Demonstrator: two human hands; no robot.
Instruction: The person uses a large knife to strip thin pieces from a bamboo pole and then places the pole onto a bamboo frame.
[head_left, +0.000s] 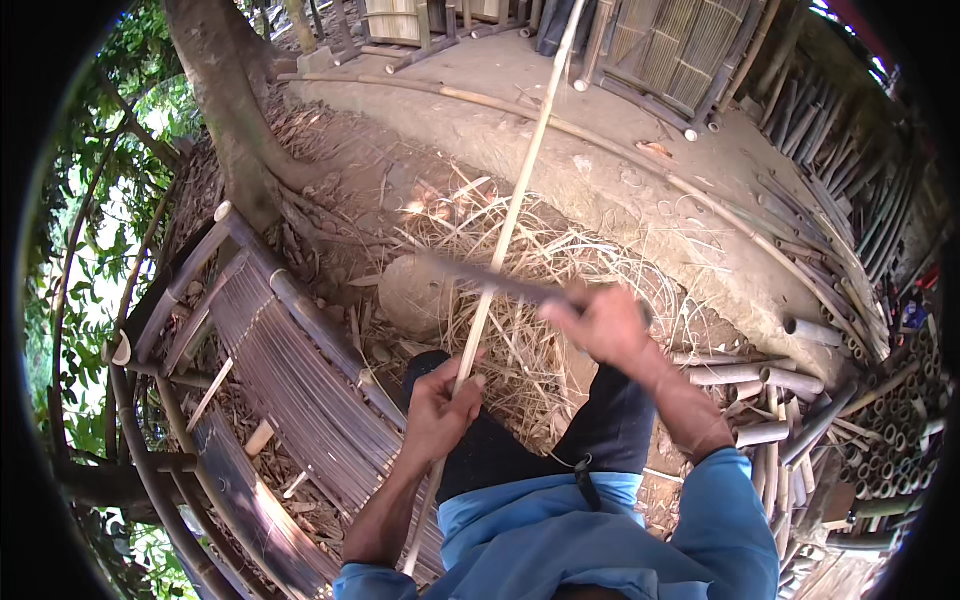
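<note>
A long, pale bamboo strip [520, 190] runs from beside my left forearm up past the top of the view. My left hand [440, 407] is closed around it in front of my left knee. In my right hand [605, 325] is a knife [500, 283], gripped by its handle, which my fingers mostly hide. Its dark blade points left and crosses the strip above my left hand; the blade is somewhat blurred. Whether its edge touches the strip I cannot tell. Below the strip, curled bamboo shavings [560, 255] lie heaped on the ground.
A slatted bamboo bench [310, 360] stands at my left, near a tree trunk [225, 110]. Behind the shavings rises an earthen ledge [420, 120] edged with a bamboo pole [640, 160]. Cut bamboo tubes [765, 385] are piled on the right. A flat stone [412, 297] sits by the shavings.
</note>
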